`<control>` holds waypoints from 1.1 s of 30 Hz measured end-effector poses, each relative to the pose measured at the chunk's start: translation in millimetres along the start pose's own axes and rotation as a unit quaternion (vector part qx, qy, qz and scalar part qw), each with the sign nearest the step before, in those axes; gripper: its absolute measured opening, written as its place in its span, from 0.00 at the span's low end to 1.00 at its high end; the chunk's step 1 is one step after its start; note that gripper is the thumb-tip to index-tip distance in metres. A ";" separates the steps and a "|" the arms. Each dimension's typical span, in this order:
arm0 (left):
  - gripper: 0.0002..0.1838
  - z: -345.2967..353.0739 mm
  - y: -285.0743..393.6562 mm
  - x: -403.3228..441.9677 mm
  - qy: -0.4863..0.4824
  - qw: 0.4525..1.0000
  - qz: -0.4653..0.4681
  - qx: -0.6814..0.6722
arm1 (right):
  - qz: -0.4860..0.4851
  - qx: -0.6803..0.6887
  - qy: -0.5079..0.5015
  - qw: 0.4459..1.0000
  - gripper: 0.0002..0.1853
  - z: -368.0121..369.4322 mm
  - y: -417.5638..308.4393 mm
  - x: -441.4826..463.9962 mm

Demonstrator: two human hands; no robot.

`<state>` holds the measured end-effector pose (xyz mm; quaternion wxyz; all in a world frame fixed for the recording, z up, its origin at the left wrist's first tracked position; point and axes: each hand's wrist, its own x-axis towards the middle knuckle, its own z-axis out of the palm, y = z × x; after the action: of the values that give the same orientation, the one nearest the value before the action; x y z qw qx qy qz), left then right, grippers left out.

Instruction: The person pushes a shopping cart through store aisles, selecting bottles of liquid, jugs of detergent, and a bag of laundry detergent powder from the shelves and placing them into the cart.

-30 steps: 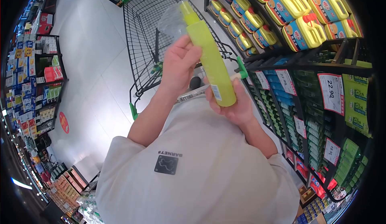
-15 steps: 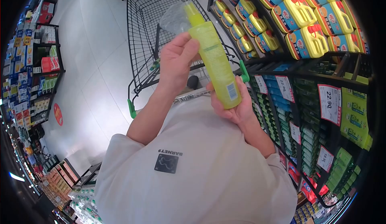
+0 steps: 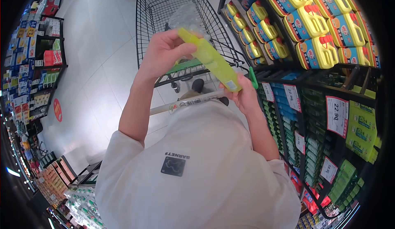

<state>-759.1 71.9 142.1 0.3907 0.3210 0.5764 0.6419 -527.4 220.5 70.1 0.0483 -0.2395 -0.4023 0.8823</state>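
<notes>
A translucent yellow-green bottle [image 3: 214, 64] is tilted in front of my chest, its cap end up and to the left. My left hand [image 3: 166, 52] is closed around the cap and neck, with part of the fingers hidden behind it. The base of the bottle, where a small barcode label shows, is held by my right hand [image 3: 243, 95]. Just beyond the bottle, clear crumpled plastic [image 3: 185, 17] lies in a black wire shopping cart [image 3: 144, 13].
The cart's pale handle bar [image 3: 164, 107] crosses in front of my waist. To the right stand shelves with yellow jugs [image 3: 317, 52], green packs and price tags [image 3: 337, 116]. More stocked shelves [image 3: 51, 58] line the left, across a pale tiled floor [image 3: 94, 81].
The bottle has come lower and tipped further to the left. My left hand has slid from its upper body to the cap and neck. The right hand still holds the base.
</notes>
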 end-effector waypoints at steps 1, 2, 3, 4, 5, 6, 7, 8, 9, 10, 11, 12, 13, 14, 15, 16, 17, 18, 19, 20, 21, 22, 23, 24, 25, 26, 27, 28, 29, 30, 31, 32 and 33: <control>0.14 -4.4 -0.3 1.1 0.001 1.000 0.000 0.001 | 0.010 0.004 0.016 1.000 0.24 -3.7 0.2 6.6; 0.13 -8.4 -1.8 2.3 0.000 1.000 -0.004 0.012 | 0.020 0.007 0.033 0.999 0.23 -5.9 0.9 13.9; 0.12 -12.0 -3.4 2.9 -0.001 1.000 -0.008 0.022 | 0.020 0.008 0.032 0.999 0.23 -6.7 2.4 21.2; 0.12 -15.0 -4.9 3.3 -0.001 1.000 -0.009 0.023 | 0.015 0.022 0.048 0.998 0.21 -7.2 4.3 28.0; 0.12 -18.3 -6.3 4.5 0.009 0.997 -0.024 0.073 | 0.009 0.036 0.064 0.997 0.20 -7.9 7.1 34.0; 0.11 -22.5 -8.3 6.1 0.020 0.992 -0.040 0.122 | 0.009 0.037 0.065 0.997 0.20 -9.7 12.4 39.7; 0.11 -26.8 -11.1 7.8 0.019 0.992 -0.040 0.122 | -0.062 -0.067 0.078 0.993 0.19 -12.9 20.1 44.8; 0.11 -31.7 -14.9 10.6 0.019 0.991 -0.029 0.131 | -0.132 -0.171 0.090 0.972 0.20 -16.5 27.7 49.1; 0.11 -38.3 -20.2 14.3 0.020 0.990 -0.018 0.141 | -0.132 -0.171 0.091 0.972 0.20 -22.7 33.7 51.2; 0.11 -47.7 -30.0 18.7 0.018 0.990 -0.018 0.140 | -0.184 -0.316 0.104 0.925 0.21 -31.4 38.7 50.2; 0.12 -59.1 -45.5 24.5 0.033 0.979 -0.038 0.197 | -0.230 -0.454 0.114 0.853 0.22 -39.1 43.6 48.6; 0.12 -69.7 -64.5 30.6 0.049 0.965 -0.057 0.253 | -0.229 -0.455 0.115 0.853 0.22 -44.2 49.0 45.3; 0.12 -79.1 -88.7 36.2 0.047 0.965 -0.057 0.252 | -0.216 -0.544 0.104 0.804 0.20 -48.2 54.7 40.0; 0.12 -88.6 -118.3 41.8 0.056 0.945 -0.027 0.322 | -0.200 -0.628 0.092 0.746 0.18 -49.0 58.1 37.4; 0.11 -97.1 -149.1 45.3 0.065 0.919 0.003 0.390 | -0.198 -0.629 0.092 0.747 0.18 -45.1 59.8 37.2; 0.11 -105.3 -180.8 48.0 0.063 0.920 0.000 0.388 | -0.206 -0.670 0.092 0.707 0.15 -38.5 61.7 37.4; 0.11 -113.3 -212.6 52.1 0.061 0.901 0.011 0.429 | -0.214 -0.710 0.092 0.664 0.13 -33.4 62.3 38.4; 0.10 -119.9 -241.1 55.1 0.060 0.881 0.023 0.469 | -0.212 -0.712 0.094 0.663 0.13 -30.6 62.0 39.5; 0.10 -125.1 -267.7 55.2 0.057 0.883 0.023 0.465 | -0.210 -0.711 0.107 0.662 0.13 -28.3 61.6 39.7; 0.11 -130.6 -292.2 55.5 0.034 0.877 0.000 0.480 | -0.208 -0.711 0.119 0.661 0.13 -26.4 61.0 40.7; 0.12 -133.8 -311.0 56.9 0.011 0.869 -0.023 0.493 | -0.204 -0.714 0.121 0.659 0.13 -24.8 60.0 41.4; 0.12 -132.6 -323.1 57.8 0.008 0.872 -0.024 0.489 | -0.185 -0.713 0.119 0.666 0.13 -23.8 59.0 41.3; 0.11 -131.1 -335.0 58.1 -0.008 0.858 -0.050 0.512 | -0.167 -0.712 0.117 0.672 0.13 -23.2 57.8 42.3; 0.10 -128.9 -345.3 58.0 -0.024 0.842 -0.077 0.533 | -0.162 -0.714 0.119 0.671 0.13 -22.5 57.4 42.5; 0.09 -127.7 -355.5 60.0 -0.056 0.817 -0.088 0.567 | -0.155 -0.717 0.119 0.669 0.14 -21.7 57.3 43.0; 0.09 -125.9 -365.4 59.4 -0.061 0.820 -0.086 0.562 | -0.148 -0.720 0.120 0.667 0.14 -22.0 56.8 43.5; 0.08 -125.3 -377.2 55.5 -0.065 0.813 -0.087 0.573 | -0.142 -0.723 0.124 0.664 0.14 -22.0 56.4 43.6; 0.08 -124.0 -385.0 54.3 -0.069 0.804 -0.088 0.583 | -0.143 -0.723 0.126 0.664 0.14 -21.9 56.3 44.7; 0.08 -122.0 -393.2 53.4 -0.074 0.808 -0.086 0.579 | -0.143 -0.723 0.126 0.664 0.15 -21.9 56.2 45.1; 0.08 -120.8 -400.2 52.4 -0.077 0.792 -0.112 0.596 | -0.138 -0.724 0.130 0.663 0.15 -22.0 55.5 46.0; 0.09 -121.2 -406.2 49.7 -0.079 0.774 -0.140 0.613 | -0.131 -0.725 0.128 0.664 0.15 -21.0 55.0 46.4; 0.09 -121.5 -411.8 45.2 -0.082 0.775 -0.141 0.610 | -0.123 -0.725 0.124 0.666 0.15 -20.2 55.3 46.0; 0.10 -122.0 -419.3 42.9 -0.084 0.772 -0.136 0.615 | -0.120 -0.727 0.124 0.665 0.15 -20.4 55.5 47.0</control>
<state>-830.1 62.2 -290.8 0.2399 0.4641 0.8505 0.0611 -553.4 210.3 0.0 0.0144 -0.2557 -0.9314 0.2585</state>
